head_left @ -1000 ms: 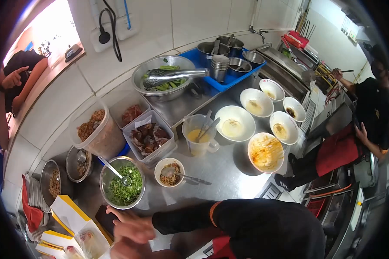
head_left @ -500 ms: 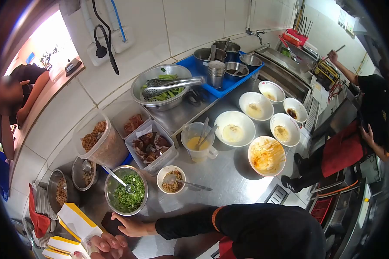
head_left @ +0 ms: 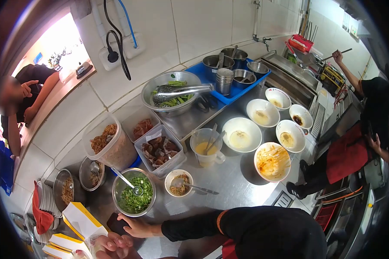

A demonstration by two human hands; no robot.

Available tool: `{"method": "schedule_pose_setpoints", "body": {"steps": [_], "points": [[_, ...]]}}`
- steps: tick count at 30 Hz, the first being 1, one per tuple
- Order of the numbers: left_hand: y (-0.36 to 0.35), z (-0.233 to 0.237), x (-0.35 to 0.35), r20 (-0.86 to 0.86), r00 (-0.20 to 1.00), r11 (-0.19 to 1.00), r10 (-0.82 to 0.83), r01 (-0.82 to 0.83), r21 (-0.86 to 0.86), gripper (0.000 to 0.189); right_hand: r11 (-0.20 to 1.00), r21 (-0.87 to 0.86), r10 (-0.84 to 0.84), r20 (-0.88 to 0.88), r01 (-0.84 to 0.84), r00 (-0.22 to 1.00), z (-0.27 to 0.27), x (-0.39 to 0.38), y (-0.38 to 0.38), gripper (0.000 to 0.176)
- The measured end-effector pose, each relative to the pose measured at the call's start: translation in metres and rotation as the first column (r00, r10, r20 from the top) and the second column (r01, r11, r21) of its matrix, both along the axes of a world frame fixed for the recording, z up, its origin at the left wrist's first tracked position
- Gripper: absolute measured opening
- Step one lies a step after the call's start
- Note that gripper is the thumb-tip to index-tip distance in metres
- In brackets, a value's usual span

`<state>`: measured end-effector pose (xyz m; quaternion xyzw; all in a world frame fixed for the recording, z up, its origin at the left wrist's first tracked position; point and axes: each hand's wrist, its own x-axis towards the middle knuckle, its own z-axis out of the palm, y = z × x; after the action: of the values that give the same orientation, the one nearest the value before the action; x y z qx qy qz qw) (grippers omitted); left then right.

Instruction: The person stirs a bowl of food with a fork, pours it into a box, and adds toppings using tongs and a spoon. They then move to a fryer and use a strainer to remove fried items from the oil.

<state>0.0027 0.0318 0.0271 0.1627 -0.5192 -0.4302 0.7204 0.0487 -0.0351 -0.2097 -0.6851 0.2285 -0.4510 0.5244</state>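
Note:
My right hand [head_left: 138,227], at the end of a black sleeve, reaches left below the steel bowl of chopped greens [head_left: 136,192]. Its fingers are spread beside and partly over a dark flat object [head_left: 116,223]. My left hand [head_left: 113,245] is at the bottom edge with its fingers curled; whatever they hold is hidden. Close to it stand open white and yellow boxes [head_left: 81,220]. A ladle rests in the greens. To the right, a small white bowl [head_left: 178,183] holds a brown crumbly topping and a spoon.
Tubs of shredded food [head_left: 129,151] and dark pieces [head_left: 162,166] line the wall. A jug [head_left: 199,157], several white bowls [head_left: 241,151] and a blue tray [head_left: 229,98] of pots stand rightward. One person leans at the hatch [head_left: 43,88]; another stands right [head_left: 345,151].
The view has shifted slightly, so the counter and its objects appear a little farther right. My hands hold nearly the same pose. The person at the hatch has a hand raised nearer the face.

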Motion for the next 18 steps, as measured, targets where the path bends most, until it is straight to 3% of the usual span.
{"method": "schedule_pose_setpoints", "body": {"steps": [8,11,12,15,18], "points": [[-0.002,0.0,-0.003,0.027,0.998,0.998,0.061,-0.061,-0.015,0.012,1.0,0.009,-0.003,0.0,0.003,1.0,0.006,-0.004,0.0,0.041],[-0.011,0.0,-0.016,-0.08,0.987,0.98,0.142,-0.152,-0.132,0.028,0.999,-0.02,-0.033,-0.009,0.033,0.999,0.008,-0.006,0.0,0.039],[-0.01,-0.011,-0.001,-0.139,0.984,0.993,0.11,-0.116,-0.036,0.03,0.998,-0.039,-0.048,-0.035,0.046,0.998,0.006,-0.007,-0.001,0.037],[-0.007,-0.013,-0.01,0.151,0.931,0.942,0.332,-0.32,-0.101,0.03,0.982,-0.191,-0.017,-0.07,0.004,0.997,0.004,-0.014,-0.012,0.034],[-0.005,-0.002,-0.018,0.075,0.97,0.97,0.23,-0.223,-0.096,0.023,0.983,0.09,0.169,-0.144,-0.157,0.975,0.033,-0.026,-0.008,0.038]]}}
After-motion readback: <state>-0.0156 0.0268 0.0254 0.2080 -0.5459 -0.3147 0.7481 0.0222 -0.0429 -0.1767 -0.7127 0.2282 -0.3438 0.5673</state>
